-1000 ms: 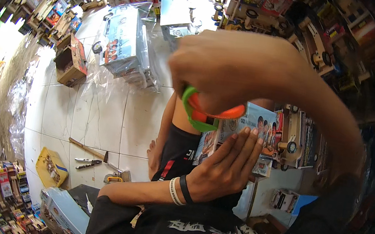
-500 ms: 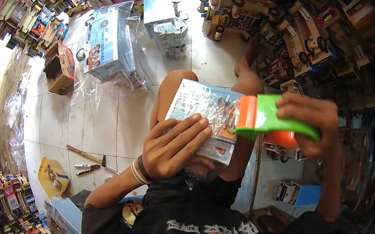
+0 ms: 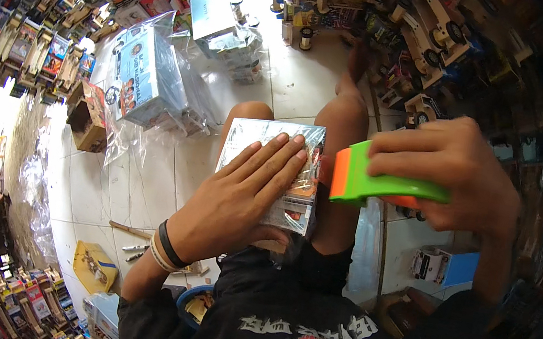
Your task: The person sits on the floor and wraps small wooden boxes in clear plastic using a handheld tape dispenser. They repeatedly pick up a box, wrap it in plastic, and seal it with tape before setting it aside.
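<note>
A box wrapped in clear plastic film [image 3: 238, 137], pale with printed pictures, rests on my lap between my knees. My left hand [image 3: 237, 189] lies flat on its top, fingers stretched out and thumb by the near side. To the right of the box, my right hand [image 3: 455, 171] is closed around a green and orange tape dispenser [image 3: 354, 174]. Its orange front end faces the box, with a small gap between them. My left palm and fingers cover part of the box's top.
Plastic-wrapped boxes [image 3: 152, 80] stand on the tiled floor ahead, beside an open carton [image 3: 89, 119]. Stacked wooden toy vehicles [image 3: 436, 36] line both sides. A yellow container [image 3: 94, 268], markers [image 3: 134, 248] and a blue bowl [image 3: 187, 300] sit at left. A blue box [image 3: 457, 267] stands right.
The tape dispenser has come away from the box's right edge and now stands apart from it. My left hand still presses on the box, its fingers further up the top.
</note>
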{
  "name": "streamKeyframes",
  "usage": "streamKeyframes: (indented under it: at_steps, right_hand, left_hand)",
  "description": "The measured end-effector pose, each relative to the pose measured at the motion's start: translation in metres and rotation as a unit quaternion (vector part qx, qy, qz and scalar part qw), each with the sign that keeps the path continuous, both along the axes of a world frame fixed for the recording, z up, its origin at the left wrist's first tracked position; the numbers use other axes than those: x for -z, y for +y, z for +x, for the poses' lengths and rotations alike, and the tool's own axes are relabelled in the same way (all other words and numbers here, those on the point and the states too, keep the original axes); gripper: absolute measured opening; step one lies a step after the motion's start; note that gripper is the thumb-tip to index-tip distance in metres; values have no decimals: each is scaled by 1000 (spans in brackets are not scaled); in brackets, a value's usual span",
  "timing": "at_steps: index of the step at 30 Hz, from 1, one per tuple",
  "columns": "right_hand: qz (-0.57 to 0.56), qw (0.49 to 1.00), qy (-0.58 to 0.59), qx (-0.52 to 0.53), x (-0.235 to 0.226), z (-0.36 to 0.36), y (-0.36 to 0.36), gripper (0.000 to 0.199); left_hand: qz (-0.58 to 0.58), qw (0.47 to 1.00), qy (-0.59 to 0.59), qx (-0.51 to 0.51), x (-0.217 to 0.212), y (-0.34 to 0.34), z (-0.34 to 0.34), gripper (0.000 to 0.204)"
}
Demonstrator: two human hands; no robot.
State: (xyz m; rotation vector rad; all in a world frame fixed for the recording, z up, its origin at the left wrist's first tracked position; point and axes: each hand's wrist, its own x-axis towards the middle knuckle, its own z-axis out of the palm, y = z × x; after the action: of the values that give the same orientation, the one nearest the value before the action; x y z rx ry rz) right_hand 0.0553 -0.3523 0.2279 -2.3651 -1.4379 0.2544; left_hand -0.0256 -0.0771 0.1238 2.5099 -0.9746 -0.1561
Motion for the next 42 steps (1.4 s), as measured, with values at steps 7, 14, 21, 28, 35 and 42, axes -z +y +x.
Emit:
streamKeyframes:
  at_steps: [7, 14, 21, 28, 35, 42]
  right_hand:
    - [-303, 948, 65, 73, 5, -9, -18, 17]
    - [88, 828, -74, 549, 159, 7, -206, 41]
    - [342, 533, 62, 772, 337, -12, -307, 50]
    - [176, 592, -133, 775, 315, -33, -288, 72]
    - [403, 757, -30, 514, 184, -26, -111, 58]
    - [47, 906, 5, 422, 109, -95, -44, 108]
  left_hand:
    - [16, 996, 22, 84, -20, -6, 14, 114]
    - [124, 982, -48, 134, 3, -48, 37, 76]
    - [46, 965, 80, 244, -7, -59, 49, 70]
    - [-583, 802, 92, -93, 79, -1, 74, 92]
    - [-665, 702, 221, -127, 158, -42, 41, 79]
    - [-491, 851, 55, -176, 111, -129, -1, 56]
